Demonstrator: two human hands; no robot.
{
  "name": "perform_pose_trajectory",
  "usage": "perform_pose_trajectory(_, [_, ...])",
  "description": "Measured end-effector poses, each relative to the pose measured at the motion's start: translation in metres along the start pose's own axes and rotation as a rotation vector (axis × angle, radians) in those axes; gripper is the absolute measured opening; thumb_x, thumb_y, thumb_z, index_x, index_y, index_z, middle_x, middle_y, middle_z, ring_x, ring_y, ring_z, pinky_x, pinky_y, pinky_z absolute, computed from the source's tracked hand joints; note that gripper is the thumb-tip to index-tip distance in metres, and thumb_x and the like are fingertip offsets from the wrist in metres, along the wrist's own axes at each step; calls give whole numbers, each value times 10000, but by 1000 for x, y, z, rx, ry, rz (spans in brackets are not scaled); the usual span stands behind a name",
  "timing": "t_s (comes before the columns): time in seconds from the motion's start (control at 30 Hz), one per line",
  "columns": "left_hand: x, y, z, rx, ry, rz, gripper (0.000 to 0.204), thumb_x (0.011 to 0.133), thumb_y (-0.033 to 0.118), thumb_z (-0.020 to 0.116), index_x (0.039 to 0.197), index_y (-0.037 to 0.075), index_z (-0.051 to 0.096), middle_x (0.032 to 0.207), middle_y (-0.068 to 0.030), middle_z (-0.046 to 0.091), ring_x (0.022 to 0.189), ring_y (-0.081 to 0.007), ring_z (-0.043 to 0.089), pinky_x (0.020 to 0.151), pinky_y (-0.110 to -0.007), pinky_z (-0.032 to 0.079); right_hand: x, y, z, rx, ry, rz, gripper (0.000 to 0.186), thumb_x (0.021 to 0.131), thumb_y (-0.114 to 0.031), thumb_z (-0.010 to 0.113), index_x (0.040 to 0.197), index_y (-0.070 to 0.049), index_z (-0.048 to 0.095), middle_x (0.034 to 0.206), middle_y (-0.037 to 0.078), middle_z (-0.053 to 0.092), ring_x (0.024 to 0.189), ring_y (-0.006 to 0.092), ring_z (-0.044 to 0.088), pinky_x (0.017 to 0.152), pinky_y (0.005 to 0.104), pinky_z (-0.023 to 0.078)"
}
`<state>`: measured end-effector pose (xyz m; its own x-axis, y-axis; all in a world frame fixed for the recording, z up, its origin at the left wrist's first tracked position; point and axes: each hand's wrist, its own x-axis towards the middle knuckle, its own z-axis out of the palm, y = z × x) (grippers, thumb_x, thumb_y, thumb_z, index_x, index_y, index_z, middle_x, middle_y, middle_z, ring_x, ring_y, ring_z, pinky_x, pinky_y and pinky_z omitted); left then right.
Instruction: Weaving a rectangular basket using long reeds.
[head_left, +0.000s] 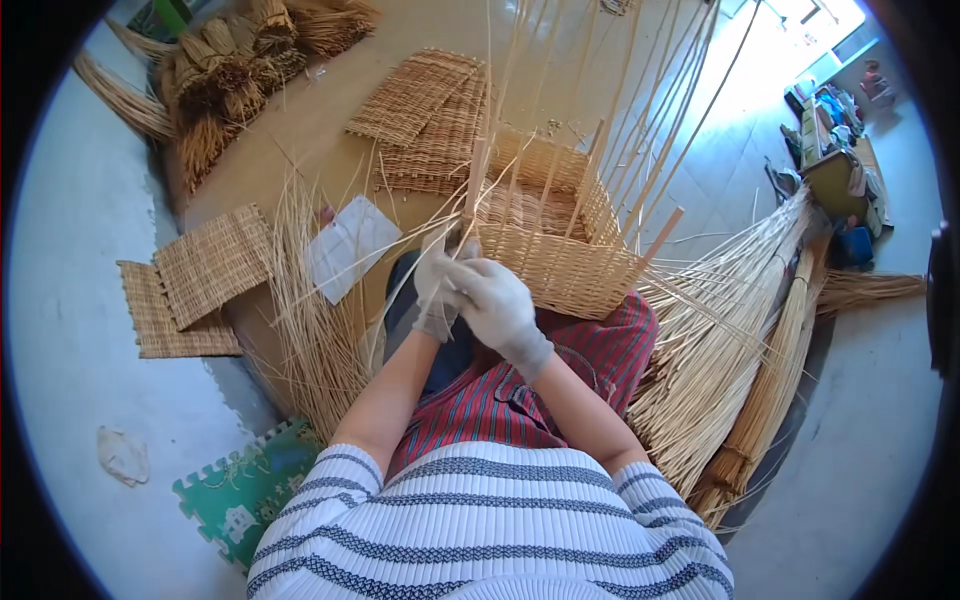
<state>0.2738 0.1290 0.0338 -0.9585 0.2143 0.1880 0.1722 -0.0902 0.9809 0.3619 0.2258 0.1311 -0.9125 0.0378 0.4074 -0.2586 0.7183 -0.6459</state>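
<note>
A half-woven wicker basket rests on my lap, its tall stakes rising from the rim. White gloves with grey cuffs cover both my hands, which meet at the basket's near left corner. My left hand is closed round thin wicker strands beside the corner stake. Over it lies my right hand, its fingers bent and pressed toward the same strands; the fingertips are partly hidden. Loose strand ends stick out from the corner toward the left.
Loose wicker strands lie to my left, near a white sheet. Woven panels are at the left, with more woven panels ahead. Long wicker bundles spread on the right. Darker bundles stand far left, and a green foam mat lies near left.
</note>
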Motion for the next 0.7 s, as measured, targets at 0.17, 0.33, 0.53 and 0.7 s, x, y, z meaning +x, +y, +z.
perform_pose_trajectory(0.17, [-19, 22, -9, 466, -73, 271, 194, 909, 119, 698, 1080, 58, 629, 985, -118, 663, 823, -262, 674, 729, -368, 544, -23, 57, 11, 908, 606, 228, 225, 916, 56, 583, 1076, -32, 714, 976, 12, 703, 843, 126, 627, 778, 269, 512])
perform_pose_trajectory(0.33, [-13, 23, 16, 584, 1, 565, 275, 840, 85, 700, 1100, 63, 614, 1155, -150, 637, 897, -366, 659, 747, -440, 542, -35, 57, -4, 155, 359, 126, 268, 881, 8, 661, 1139, -46, 707, 956, 73, 712, 810, 208, 673, 751, 312, 556])
perform_pose_trajectory(0.53, [-19, 21, 7, 585, -117, 427, 207, 831, 121, 680, 1011, 88, 582, 1075, -138, 631, 881, -372, 646, 683, -457, 518, -33, 39, -9, 49, 392, 47, 295, 805, 32, 654, 1079, -47, 729, 987, 108, 735, 870, 252, 716, 748, 331, 570])
perform_pose_trajectory(0.7, [-12, 37, 20, 867, -422, 517, 511, 866, 159, 698, 1356, 173, 557, 1299, -128, 585, 1014, -336, 645, 905, -496, 495, -19, 107, -21, 616, 559, 685, 142, 983, -100, 652, 1081, -24, 721, 868, 8, 676, 679, 77, 577, 617, 239, 475])
